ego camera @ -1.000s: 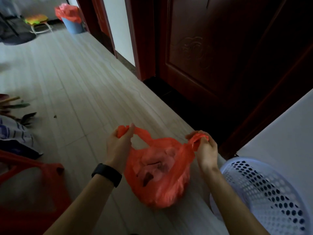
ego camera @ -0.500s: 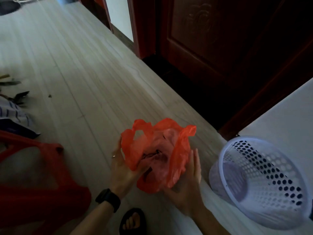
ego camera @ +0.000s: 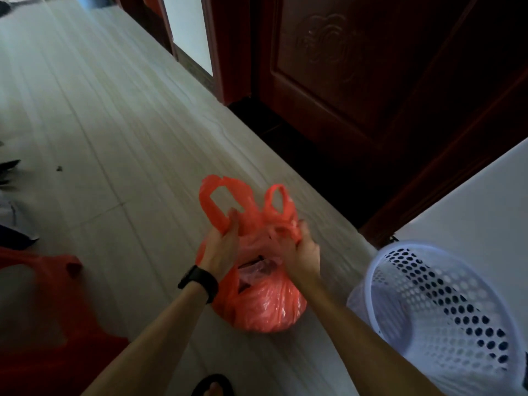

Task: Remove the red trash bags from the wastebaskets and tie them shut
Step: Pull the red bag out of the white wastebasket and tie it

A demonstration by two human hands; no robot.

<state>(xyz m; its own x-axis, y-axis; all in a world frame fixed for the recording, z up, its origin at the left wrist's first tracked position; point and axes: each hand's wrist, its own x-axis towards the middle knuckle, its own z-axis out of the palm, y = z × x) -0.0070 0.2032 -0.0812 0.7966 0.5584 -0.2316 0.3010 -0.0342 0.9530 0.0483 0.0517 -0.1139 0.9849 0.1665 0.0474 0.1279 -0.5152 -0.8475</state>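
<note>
Red plastic stool (ego camera: 43, 304) at far left, on pale wood-look floor (ego camera: 108, 115). Left hand (ego camera: 221, 250), black watch (ego camera: 198, 282) on wrist, grips left handle of red trash bag (ego camera: 263, 307). Bag sits on floor, out of basket, mouth untied. Right hand (ego camera: 304, 252) clenched on right handle. White perforated wastebasket (ego camera: 445, 310) tilted just beside, right

Red bag (ego camera: 263, 307) sits on the floor (ego camera: 114, 138), full, w/ both handle loops sticking up. Left hand (ego camera: 221, 250) pinches the left loop's base; right hand (ego camera: 303, 250) grips the plastic under the right loop. Black watch (ego camera: 198, 282) on left wrist. White basket (ego camera: 440, 310) just right of the bag, tilted. Dark red door (ego camera: 357, 67) beyond.
</note>
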